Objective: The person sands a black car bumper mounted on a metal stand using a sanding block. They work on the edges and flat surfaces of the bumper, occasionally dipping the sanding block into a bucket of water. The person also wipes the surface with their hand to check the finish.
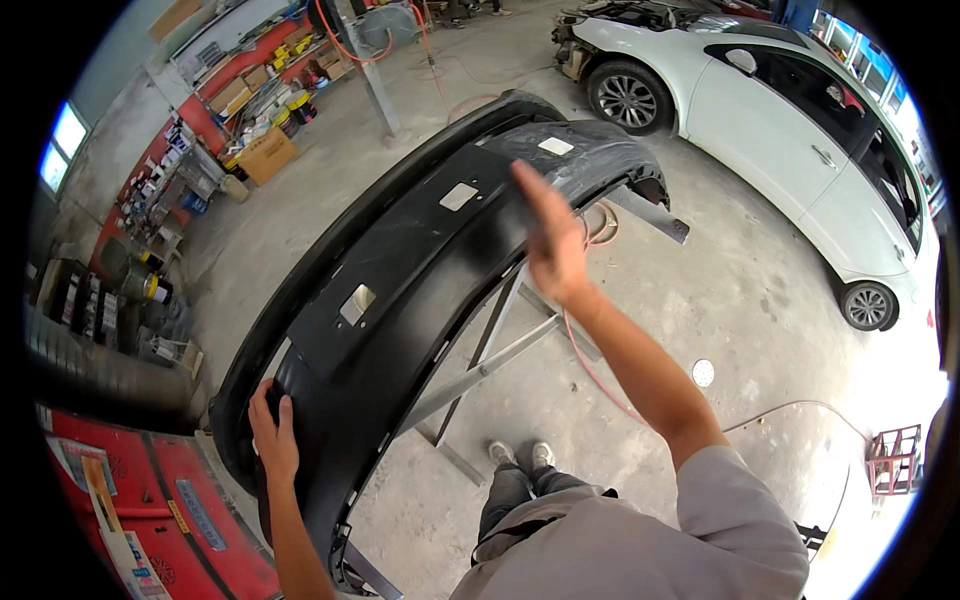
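I see the black bumper cover [400, 260] lying across a grey metal stand [480, 365], its long axis running from the lower left of the frame up to the upper centre, curving right at the far end. My left hand [272, 440] sits at the lower left, fingers curled over the near end's edge and gripping it, so this hand is the one in contact. My right hand [548, 240] is raised at the centre of the frame, palm flat and fingers stretched out together, holding nothing; it hovers over the far half of the bumper, and I cannot tell whether the fingertips touch the surface. The bumper stretches away from the left hand toward the upper right, passing beneath the right. A white car [780, 130] stands at the upper right, well apart, and my 2 shoes [520, 455] show on the concrete floor [760, 290] below the stand
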`<action>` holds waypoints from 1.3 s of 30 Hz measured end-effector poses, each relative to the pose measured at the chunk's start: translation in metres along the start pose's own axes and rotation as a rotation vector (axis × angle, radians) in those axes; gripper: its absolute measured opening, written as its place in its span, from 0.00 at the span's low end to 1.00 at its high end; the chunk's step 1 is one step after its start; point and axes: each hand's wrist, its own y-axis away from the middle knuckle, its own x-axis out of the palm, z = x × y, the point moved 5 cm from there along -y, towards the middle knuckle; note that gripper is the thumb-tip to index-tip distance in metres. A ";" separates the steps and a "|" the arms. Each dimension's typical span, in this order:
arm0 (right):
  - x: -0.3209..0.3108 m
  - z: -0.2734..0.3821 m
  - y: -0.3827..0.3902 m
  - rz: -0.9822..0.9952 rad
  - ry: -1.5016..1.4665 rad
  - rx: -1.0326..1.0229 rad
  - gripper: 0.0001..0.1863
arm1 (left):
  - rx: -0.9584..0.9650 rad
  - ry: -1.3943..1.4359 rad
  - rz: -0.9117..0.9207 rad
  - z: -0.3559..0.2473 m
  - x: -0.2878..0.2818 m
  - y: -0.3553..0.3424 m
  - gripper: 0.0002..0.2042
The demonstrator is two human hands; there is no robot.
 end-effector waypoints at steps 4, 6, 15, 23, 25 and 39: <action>0.049 -0.002 0.071 0.602 0.379 -0.253 0.37 | 0.023 0.004 0.017 -0.002 0.005 0.004 0.21; 0.041 -0.024 0.071 0.706 0.481 -0.387 0.40 | 0.030 -0.012 0.009 0.002 0.001 0.006 0.21; 0.081 -0.020 0.064 0.451 0.584 0.078 0.44 | -0.135 -0.172 0.044 -0.018 0.010 -0.035 0.20; 0.073 -0.010 0.082 0.543 0.030 -0.285 0.38 | -0.017 -0.107 0.053 0.005 0.023 -0.043 0.18; 0.027 -0.089 0.054 0.493 0.246 -0.156 0.42 | -0.010 -0.103 0.043 0.010 0.017 -0.038 0.17; 0.058 -0.001 0.097 0.579 0.030 -0.306 0.41 | -0.035 -0.053 0.097 0.010 0.017 -0.041 0.17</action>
